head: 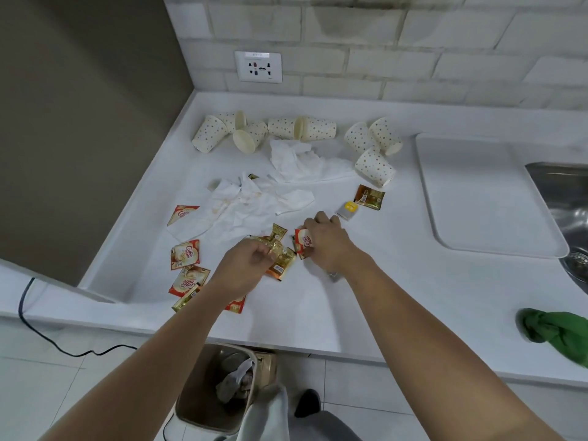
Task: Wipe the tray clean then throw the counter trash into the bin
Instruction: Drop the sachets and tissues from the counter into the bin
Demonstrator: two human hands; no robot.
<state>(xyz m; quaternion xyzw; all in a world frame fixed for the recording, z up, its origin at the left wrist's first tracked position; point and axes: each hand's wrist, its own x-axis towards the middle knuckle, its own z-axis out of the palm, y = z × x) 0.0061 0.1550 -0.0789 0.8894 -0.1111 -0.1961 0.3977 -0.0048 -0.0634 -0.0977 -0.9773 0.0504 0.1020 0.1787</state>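
The left hand point(251, 261) is pinching gold sachets point(280, 254); the right hand point(324, 240) is closing its fingers on a red sachet point(304, 242); the bin point(219, 389) is lying at lower centre, under the desk point(397, 291) edge, nearer the left hand.

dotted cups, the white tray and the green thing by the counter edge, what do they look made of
Dotted cups: likely paper, matte, with thin rolled rims and printed dots.
White tray: probably plastic, smooth, with rounded moulded corners and a faint sheen.
Green cloth: fabric, soft and crumpled into folds; which fibre cannot be told.
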